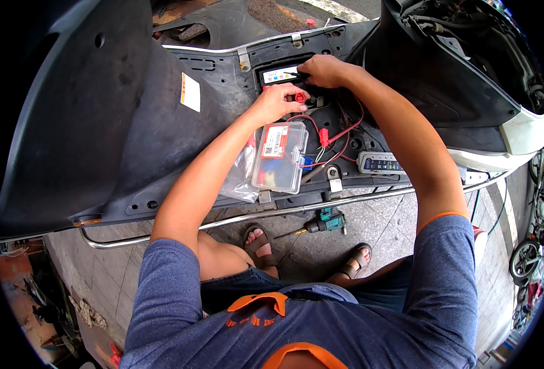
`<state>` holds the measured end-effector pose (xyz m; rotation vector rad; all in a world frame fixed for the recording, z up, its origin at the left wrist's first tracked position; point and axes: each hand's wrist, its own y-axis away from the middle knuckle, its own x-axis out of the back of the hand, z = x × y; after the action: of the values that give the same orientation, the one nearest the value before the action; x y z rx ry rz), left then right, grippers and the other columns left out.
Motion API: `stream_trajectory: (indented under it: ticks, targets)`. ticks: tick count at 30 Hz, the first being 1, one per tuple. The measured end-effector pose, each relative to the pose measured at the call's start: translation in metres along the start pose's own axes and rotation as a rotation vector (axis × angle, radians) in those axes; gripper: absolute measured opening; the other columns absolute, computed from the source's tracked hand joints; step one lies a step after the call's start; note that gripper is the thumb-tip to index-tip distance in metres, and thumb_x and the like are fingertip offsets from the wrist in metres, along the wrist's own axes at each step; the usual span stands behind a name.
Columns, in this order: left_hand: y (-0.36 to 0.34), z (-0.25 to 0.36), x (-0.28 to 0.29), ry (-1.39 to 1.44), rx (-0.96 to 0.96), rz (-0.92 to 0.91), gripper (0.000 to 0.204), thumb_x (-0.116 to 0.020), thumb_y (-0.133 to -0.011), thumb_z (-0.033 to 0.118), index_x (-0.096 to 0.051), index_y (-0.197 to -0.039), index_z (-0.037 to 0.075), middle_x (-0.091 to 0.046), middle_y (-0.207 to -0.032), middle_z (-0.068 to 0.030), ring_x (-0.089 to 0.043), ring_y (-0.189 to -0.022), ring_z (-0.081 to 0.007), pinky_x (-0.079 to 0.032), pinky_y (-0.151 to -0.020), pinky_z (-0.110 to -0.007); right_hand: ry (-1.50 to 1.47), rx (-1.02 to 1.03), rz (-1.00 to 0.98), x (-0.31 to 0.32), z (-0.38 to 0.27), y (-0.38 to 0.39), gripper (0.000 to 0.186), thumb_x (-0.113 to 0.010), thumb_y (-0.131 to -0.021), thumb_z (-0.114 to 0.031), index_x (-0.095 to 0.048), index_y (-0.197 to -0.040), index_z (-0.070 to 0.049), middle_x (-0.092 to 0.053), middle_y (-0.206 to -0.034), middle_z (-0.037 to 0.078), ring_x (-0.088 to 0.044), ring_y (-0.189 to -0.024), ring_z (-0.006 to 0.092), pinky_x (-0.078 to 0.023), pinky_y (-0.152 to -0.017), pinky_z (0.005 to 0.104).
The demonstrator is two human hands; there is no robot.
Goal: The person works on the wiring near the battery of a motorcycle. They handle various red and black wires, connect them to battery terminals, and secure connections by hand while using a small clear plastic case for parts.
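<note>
A battery (280,75) with a white label sits in the open compartment of a scooter's floorboard. My right hand (324,71) is closed on a black clip (301,76) at the battery's right end. Just below, my left hand (278,103) pinches a red plastic piece (301,97) between thumb and fingers; its exact kind is hard to make out. A red clip (324,136) on thin wires lies to the right of a clear plastic case (279,157) with small parts inside. Farther right rests a light grey battery tester (379,163) with a dark panel.
A clear plastic bag (241,178) lies left of the case. Along the floorboard's near edge runs a chrome rail (222,222). On the paving between my feet lies a teal power drill (326,221). The seat's black body (118,104) rises left, the front shield (425,86) right.
</note>
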<state>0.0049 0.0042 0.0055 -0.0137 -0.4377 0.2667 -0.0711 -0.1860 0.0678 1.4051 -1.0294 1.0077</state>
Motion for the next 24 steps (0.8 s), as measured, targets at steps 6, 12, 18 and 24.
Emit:
stream_trajectory:
  ticks: [6,12,18,24]
  targets:
    - [0.0000,-0.0017,-0.0001,0.077,0.058,-0.023,0.031,-0.079,-0.082,0.015,-0.072,-0.110,0.005,-0.065,-0.091,0.0010,-0.058,-0.079,-0.0068,-0.050,-0.074,-0.025,-0.008,0.010,0.006,-0.0013,0.0009,-0.0006,0.039,-0.067,-0.084,-0.023,-0.065,-0.120,-0.009,-0.070,-0.107,0.016,-0.066,-0.103,0.0364,-0.052,-0.088,0.0467]
    - [0.0004,0.0013,0.0006,0.048,0.048,-0.021,0.032,-0.079,-0.081,0.016,-0.072,-0.110,0.005,-0.065,-0.091,0.0014,-0.058,-0.079,-0.0063,-0.049,-0.074,-0.024,0.012,-0.002,0.016,-0.0016,-0.0025,0.0007,0.037,-0.067,-0.084,-0.024,-0.065,-0.119,-0.010,-0.070,-0.107,0.015,-0.066,-0.103,0.0350,-0.053,-0.086,0.0464]
    - [-0.0001,0.0015,0.0006,0.042,0.035,-0.020,0.032,-0.079,-0.080,0.016,-0.073,-0.110,0.006,-0.064,-0.089,0.0014,-0.057,-0.078,-0.0070,-0.048,-0.073,-0.025,0.042,-0.038,0.012,0.0011,-0.0057,0.0020,0.036,-0.067,-0.085,-0.025,-0.066,-0.118,-0.012,-0.071,-0.107,0.013,-0.067,-0.103,0.0335,-0.054,-0.085,0.0464]
    - [0.0004,0.0002,0.0007,0.058,0.019,-0.014,0.033,-0.080,-0.080,0.019,-0.072,-0.110,0.006,-0.064,-0.089,0.0008,-0.057,-0.078,-0.0076,-0.048,-0.073,-0.026,0.041,-0.036,0.018,-0.0013,-0.0058,0.0029,0.036,-0.066,-0.085,-0.026,-0.066,-0.117,-0.012,-0.071,-0.107,0.014,-0.067,-0.102,0.0338,-0.054,-0.084,0.0469]
